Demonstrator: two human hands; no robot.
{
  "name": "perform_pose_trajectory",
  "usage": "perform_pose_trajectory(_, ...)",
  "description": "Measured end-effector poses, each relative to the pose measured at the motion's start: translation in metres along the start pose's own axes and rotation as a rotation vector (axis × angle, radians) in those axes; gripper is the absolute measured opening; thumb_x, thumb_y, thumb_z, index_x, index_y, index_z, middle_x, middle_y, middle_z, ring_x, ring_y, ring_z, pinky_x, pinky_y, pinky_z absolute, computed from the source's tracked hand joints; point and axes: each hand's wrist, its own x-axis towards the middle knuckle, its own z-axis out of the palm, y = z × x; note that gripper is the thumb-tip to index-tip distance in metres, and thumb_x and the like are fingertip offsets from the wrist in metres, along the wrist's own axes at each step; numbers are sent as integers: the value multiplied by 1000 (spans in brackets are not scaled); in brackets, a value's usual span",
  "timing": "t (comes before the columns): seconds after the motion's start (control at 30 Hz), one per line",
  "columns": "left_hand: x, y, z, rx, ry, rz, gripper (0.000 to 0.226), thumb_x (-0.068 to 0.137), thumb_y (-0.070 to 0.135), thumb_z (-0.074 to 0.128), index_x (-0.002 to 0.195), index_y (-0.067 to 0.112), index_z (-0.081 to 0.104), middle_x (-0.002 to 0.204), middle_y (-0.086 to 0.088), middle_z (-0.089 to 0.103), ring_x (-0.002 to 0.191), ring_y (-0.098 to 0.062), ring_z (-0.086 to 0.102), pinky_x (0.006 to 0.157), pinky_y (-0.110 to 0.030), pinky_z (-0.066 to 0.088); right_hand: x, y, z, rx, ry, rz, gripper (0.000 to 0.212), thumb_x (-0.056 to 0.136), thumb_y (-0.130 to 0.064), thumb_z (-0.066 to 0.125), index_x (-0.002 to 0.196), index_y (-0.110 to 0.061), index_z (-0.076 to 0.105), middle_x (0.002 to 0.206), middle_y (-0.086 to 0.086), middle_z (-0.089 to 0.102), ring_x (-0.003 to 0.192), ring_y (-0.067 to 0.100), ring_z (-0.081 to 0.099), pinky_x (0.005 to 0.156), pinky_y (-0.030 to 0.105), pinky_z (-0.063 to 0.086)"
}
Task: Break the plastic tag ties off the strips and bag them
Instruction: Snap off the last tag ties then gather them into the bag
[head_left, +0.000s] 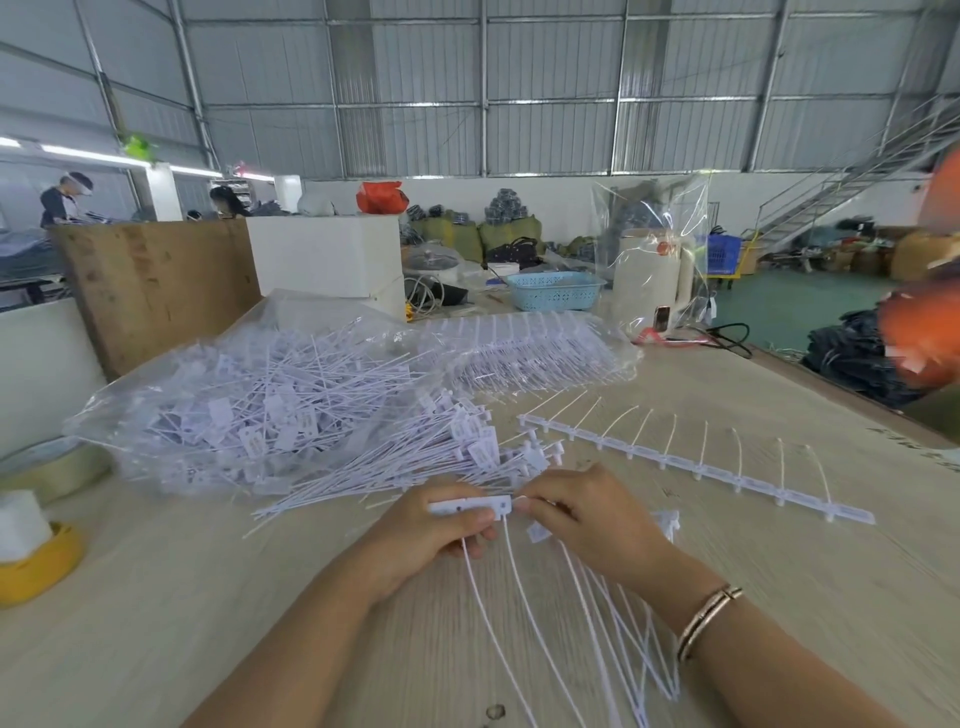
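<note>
At the lower left of the frame sits one yellow tape holder (36, 566). Just above it, at the left middle, lies one clear bag (171, 400) full of loose white ties, too many to count. Beside it, in the middle, is one loose pile of ties (415, 457) on the table (156, 597).

Lower middle, the left hand (421, 540) curls its fingers round a short white strip (470, 505) and holds it flat. The right hand (587, 525) pinches the strip's right end and also holds broken-off ties, whose long tails (597, 634) hang toward the bottom of the frame. I count about seven tails, but they cross, so I cannot be sure.

To the right of the middle lies one more strip (696, 470) with about ten ties on it, not yet broken. Above it is a second clear bag of strips (535, 348).

What could go wrong? If the right hand twists too hard, I think a thin tail may snap instead of the joint. The ties it holds could slip out and scatter, because it holds so many. The loose pile could also slide and mix with the whole strips.
</note>
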Motion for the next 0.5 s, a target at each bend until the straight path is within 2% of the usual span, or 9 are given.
perform_pose_trajectory(0.1,0,-3,-2,-31,-21,20,9,86,18,65,90,18,73,74,-3,71,60,-13,64,57,-17,47,-1,-2,2,95,-50,25,25,94,-35,50,90,-18,68,80,-3,67,70,14,59,76,35,45)
perform_pose_trajectory(0.17,1,-6,-4,-63,-36,34,9,83,21,68,89,16,73,73,-3,70,62,-14,63,60,-20,48,-1,-1,2,270,-39,80,21,94,-28,51,85,-20,67,72,-3,65,62,15,56,67,34,46)
perform_pose_trajectory(0.27,4,-10,-8,-209,-13,37,19,76,22,67,89,9,73,70,-4,67,63,-14,60,61,-22,49,0,5,-6,532,167,225,19,92,-23,53,81,-32,66,59,-10,55,51,9,45,55,23,39)
perform_pose_trajectory(0.3,4,-11,-9,-271,-4,30,21,75,20,65,88,6,72,69,-6,66,62,-14,59,59,-22,48,-1,9,-8,499,204,223,15,91,-24,56,85,-31,67,62,-11,57,50,6,42,53,18,37)
perform_pose_trajectory(0.37,5,-9,-8,-372,5,14,20,75,13,61,87,-1,69,65,-8,62,58,-15,57,53,-21,46,-3,16,-8,279,113,162,12,86,-28,63,97,-29,69,79,-9,62,56,0,46,58,11,36)
perform_pose_trajectory(0.43,5,-7,-7,-418,22,-13,18,76,4,55,86,-7,66,61,-10,59,54,-15,56,49,-21,44,-3,18,-1,21,-60,102,24,83,-37,65,105,-29,68,94,-11,58,75,-4,50,78,18,38)
perform_pose_trajectory(0.5,5,-5,-4,-434,65,-44,17,80,-6,47,84,-9,63,60,-9,58,51,-14,55,49,-22,43,0,18,4,-79,-130,96,31,81,-45,62,109,-32,66,99,-13,53,90,3,52,89,27,33)
